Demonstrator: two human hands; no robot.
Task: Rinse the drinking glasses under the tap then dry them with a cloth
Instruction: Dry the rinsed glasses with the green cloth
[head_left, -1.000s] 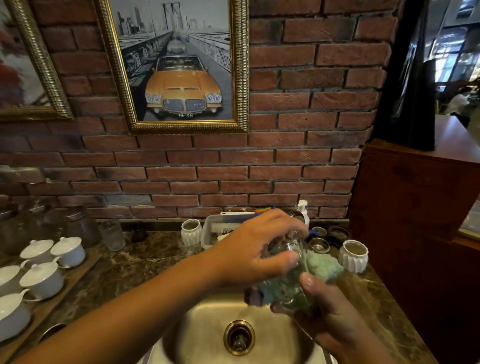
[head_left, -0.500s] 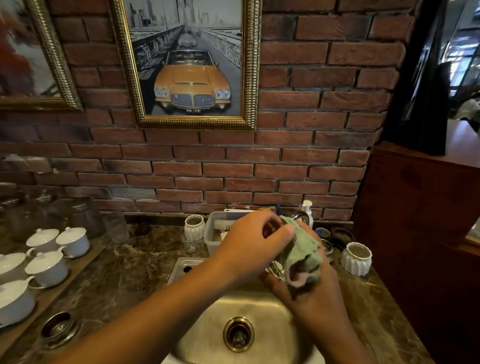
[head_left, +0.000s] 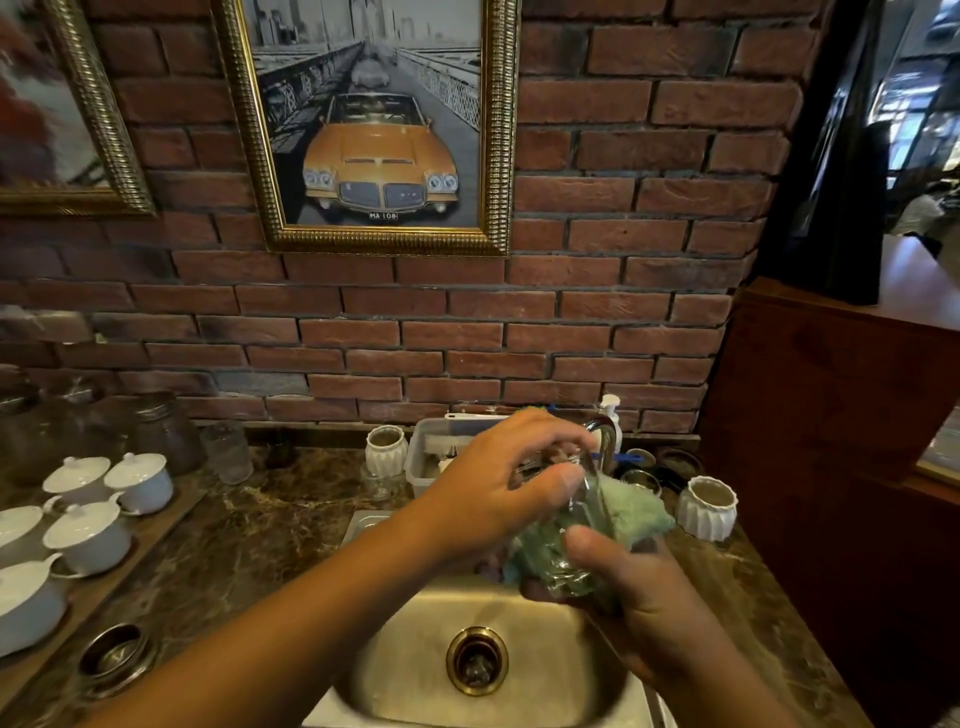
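Clear drinking glass (head_left: 574, 525) held above the right rear part of the steel sink basin (head_left: 415, 670), tilted, its mouth toward the tap. Pale green cloth (head_left: 631, 506) stuffed in and around the glass, a bunch of it spilling out on the right side.

Left hand (head_left: 498, 486) closed over the upper part of the glass, fingers curled across the rim, thumb pressed on the near side. Right hand (head_left: 631, 587) wrapped under the base of the glass and the cloth, thumb up against the glass wall. Both hands gripping, neither spread wide.

Chrome tap (head_left: 602, 436) curves just behind the left hand's knuckles. Brass-ringed drain (head_left: 477, 660) in the middle of the basin.

Dark marbled tabletop (head_left: 270, 519) surrounds the sink. Along its rear edge: a clear plastic tub (head_left: 426, 457), a white ribbed ceramic cup (head_left: 385, 449) left of it, another white ribbed cup (head_left: 707, 506) near the right edge. At the left edge, lidded white cups (head_left: 88, 535) on a wooden tray (head_left: 119, 566). Brick wall behind, with a gilt-framed picture of a yellow car (head_left: 382, 156).
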